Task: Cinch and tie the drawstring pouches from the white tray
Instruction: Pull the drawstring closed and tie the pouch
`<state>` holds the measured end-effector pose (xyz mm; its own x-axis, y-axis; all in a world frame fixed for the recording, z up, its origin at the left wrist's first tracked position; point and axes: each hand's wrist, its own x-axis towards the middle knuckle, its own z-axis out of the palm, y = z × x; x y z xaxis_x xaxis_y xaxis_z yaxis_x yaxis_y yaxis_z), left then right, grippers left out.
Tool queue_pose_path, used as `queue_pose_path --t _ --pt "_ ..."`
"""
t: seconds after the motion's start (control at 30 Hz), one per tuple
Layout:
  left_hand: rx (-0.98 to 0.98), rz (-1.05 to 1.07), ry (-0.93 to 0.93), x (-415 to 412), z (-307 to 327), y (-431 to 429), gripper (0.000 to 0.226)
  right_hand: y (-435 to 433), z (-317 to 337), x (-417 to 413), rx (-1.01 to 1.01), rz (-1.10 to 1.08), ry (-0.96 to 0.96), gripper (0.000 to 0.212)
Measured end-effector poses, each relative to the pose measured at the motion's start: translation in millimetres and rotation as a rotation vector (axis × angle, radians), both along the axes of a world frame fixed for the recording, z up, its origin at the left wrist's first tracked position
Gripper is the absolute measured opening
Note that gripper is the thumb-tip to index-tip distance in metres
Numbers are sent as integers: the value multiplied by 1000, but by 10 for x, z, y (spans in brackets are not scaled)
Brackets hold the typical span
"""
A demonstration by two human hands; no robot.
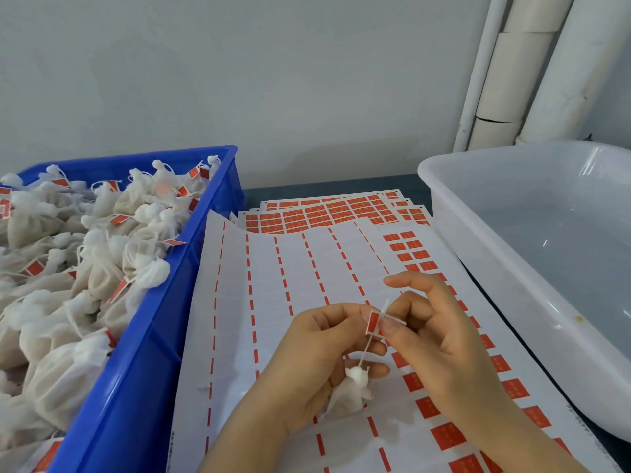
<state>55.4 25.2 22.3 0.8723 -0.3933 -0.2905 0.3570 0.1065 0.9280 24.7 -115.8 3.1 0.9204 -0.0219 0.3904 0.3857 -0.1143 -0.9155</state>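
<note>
Filling the upper field: plain grey wall (273,80), with white pipes (532,80) running down its right side. Occupying the right edge of the view: white tray (563,216), deep-walled, set just beside the label sheets (290,268). Occupying the left edge: blue crate (143,370), heaped with tied pouches (102,268), necks gathered, many carrying a red tag. Lying between crate and tray: label sheets, overlapped, the top sheet showing only red dashed lines in its left columns and red rectangles down its right side; further sheets (324,213), full of red rectangles, fanned out behind. Held above the top sheet, low and centre: both hands, close together, fingertips meeting. Left hand (307,363): lower fingers curled round the pouch (351,390), clamping it against the palm; thumb and forefinger raised to the red label (373,323). Right hand (444,346): thumb and a curled finger pinched together on the same red label, forefinger held out straight, clear of it. Pouch: small, white, neck gathered shut, body hanging below the left fingers; touching the sheet or just above it, cannot tell which. Red label: upright, set on the drawstring (364,355), between the two thumbs. Drawstring: thin, white, taut from the pouch neck up to the red label, with a short free end sticking up past the right thumb.
</note>
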Motion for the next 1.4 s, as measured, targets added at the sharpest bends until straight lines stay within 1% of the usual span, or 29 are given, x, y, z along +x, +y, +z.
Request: queue_pose_path --t 0.2,0.53,0.8,0.9,1.07,1.23,1.4 --pt "6 7 2 -3 8 -7 21 -2 -2 -1 -7 -19 13 37" --pt "-25 -27 -17 -34 42 -19 31 -4 -26 8 -19 -50 17 33" --pt "-41 -35 -16 -39 41 -18 29 -6 -30 10 -50 -72 31 28" --pt "-41 -35 -19 -36 39 -20 28 -4 -30 11 -47 -69 41 24" --pt "-41 -29 -28 -34 35 -14 27 8 -30 13 -35 -38 34 9" --pt "-37 -26 -9 -15 8 -12 26 -7 -46 15 -33 -98 47 9" --pt "-48 -91 -23 -37 27 -20 31 -20 -32 14 -35 -167 42 8"
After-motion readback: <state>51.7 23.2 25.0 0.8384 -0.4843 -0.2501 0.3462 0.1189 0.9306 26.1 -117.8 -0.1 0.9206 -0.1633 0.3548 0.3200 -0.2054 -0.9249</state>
